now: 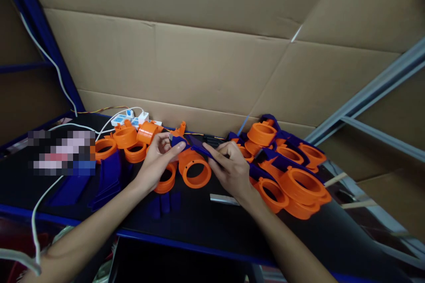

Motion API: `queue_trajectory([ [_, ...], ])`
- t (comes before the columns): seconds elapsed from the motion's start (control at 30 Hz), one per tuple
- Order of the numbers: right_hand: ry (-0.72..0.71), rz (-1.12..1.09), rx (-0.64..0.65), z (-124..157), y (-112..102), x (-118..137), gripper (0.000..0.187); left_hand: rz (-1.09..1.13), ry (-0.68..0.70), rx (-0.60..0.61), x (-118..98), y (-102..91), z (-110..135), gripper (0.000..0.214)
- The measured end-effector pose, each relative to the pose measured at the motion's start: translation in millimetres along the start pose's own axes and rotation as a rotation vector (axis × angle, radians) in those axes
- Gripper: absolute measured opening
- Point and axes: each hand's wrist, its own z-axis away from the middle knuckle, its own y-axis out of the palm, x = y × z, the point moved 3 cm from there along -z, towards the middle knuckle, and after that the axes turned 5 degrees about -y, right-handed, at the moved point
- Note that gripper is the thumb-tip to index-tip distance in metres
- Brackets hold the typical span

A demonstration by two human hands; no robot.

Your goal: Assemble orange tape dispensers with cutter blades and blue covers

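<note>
My left hand [156, 159] is closed on the folded end of a dark blue strip [179, 142], its thumb lying along the top. My right hand [232, 168] pinches a flat stretch of blue strip [199, 146] between thumb and fingers; whether both stretches are one piece I cannot tell. Just below and between the hands is an orange plastic ring [195, 183], its round opening facing me. Another orange ring [166, 185] sits beside it, partly behind my left wrist. A short silvery flat bar [224, 199] lies on the black tabletop under my right hand.
Stacked orange rings with blue strips [305, 185] crowd the right side. More orange rings [124, 136] and a pile of blue strips [108, 181] lie left. A white power strip [121, 119] with cables stands behind them. A cardboard wall [199, 66] closes the back.
</note>
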Motion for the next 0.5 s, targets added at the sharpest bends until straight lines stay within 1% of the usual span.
queue_trajectory([
  [0.1, 0.013, -0.009, 0.048, 3, 8, -1, 0.049, -0.049, 0.048, -0.017, 3, -4.7, -1, 0.047],
  [0.2, 0.029, -0.019, 0.078, 6, 13, -1, 0.048, -0.074, 0.043, -0.036, 7, -8.3, -2, 0.047],
  [0.37, 0.071, -0.054, 0.044, 8, 12, 1, 0.047, -0.091, 0.037, -0.025, 14, -8.8, 1, 0.045],
  [0.5, 0.053, -0.067, 0.045, 10, 13, 3, 0.048, -0.099, 0.063, -0.035, 16, -7.5, 6, 0.042],
])
